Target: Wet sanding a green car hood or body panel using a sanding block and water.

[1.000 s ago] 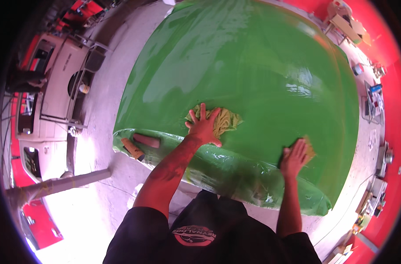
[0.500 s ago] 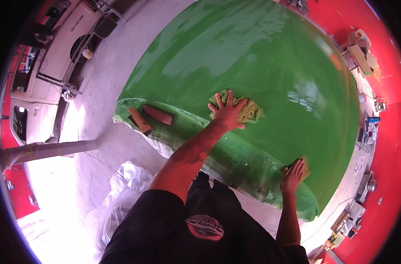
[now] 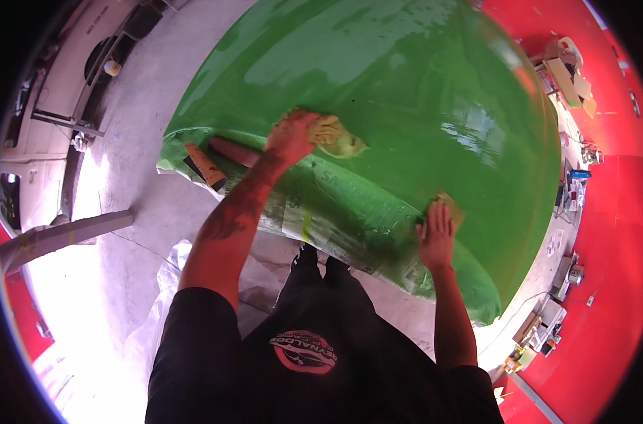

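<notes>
Left hand (image 3: 292, 138): fingers gathered, clutching the left end of a yellow-green cloth (image 3: 340, 138); half a second ago they are fanned flat over that cloth.
Yellow-green cloth: trails to the right of the left hand in a bunched, twisted lump on the green panel (image 3: 406, 162); in the earlier frame it spreads wider beneath the palm.
Right hand (image 3: 438, 232): laid flat, fingers extended and close together, grasping nothing in a fist; it presses on a tan sheet (image 3: 453, 207), as it does earlier.
Tan sheet: partly covered by the right fingers, its free part showing beyond and to the right of them.
Gap between hands: wider than before, the left hand having shifted leftward along the panel.
Green panel: lies under both hands and reaches far beyond them, glossy with pale reflections.
Reddish block (image 3: 234, 152): just left of the left hand, which is nearer to it than half a second ago.
Orange-brown roll (image 3: 206, 167): beside the block, farther left of the left hand; both pieces keep their places.
Printed sheeting (image 3: 328, 230): hangs along the near edge of the panel, between the hands and the person's body.
Clear plastic (image 3: 171, 272): down on the floor, well below and left of the left hand.
Red wall (image 3: 611, 233): well off to the right of the right hand.
</notes>
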Motion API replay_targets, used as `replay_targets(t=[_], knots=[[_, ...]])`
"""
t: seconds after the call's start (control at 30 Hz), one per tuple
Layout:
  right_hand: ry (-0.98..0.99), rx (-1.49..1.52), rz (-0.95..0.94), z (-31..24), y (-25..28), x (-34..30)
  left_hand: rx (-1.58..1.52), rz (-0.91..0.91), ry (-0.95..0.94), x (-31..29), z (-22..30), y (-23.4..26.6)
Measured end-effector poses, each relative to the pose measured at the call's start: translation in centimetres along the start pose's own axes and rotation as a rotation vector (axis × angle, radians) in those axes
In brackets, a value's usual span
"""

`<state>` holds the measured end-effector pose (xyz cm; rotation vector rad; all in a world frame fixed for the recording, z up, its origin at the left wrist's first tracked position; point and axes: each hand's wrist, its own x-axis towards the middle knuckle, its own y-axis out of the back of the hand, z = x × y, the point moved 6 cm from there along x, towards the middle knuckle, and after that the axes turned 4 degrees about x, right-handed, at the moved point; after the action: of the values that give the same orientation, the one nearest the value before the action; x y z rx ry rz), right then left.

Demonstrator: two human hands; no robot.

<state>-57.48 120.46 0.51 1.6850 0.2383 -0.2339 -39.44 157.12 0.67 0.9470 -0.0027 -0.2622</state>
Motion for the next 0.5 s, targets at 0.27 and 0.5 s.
replay_targets(t=[0.27,0.5], knots=[[0.077,-0.053,0.019,-5.7,-0.7,2.1,0.328,0.264,-0.004,-2.1,-6.4,3.0],[0.594,0.040,0.039,-27.1,-1.0,11.9,0.244,0.000,0.090,0.1,-4.9,3.2]])
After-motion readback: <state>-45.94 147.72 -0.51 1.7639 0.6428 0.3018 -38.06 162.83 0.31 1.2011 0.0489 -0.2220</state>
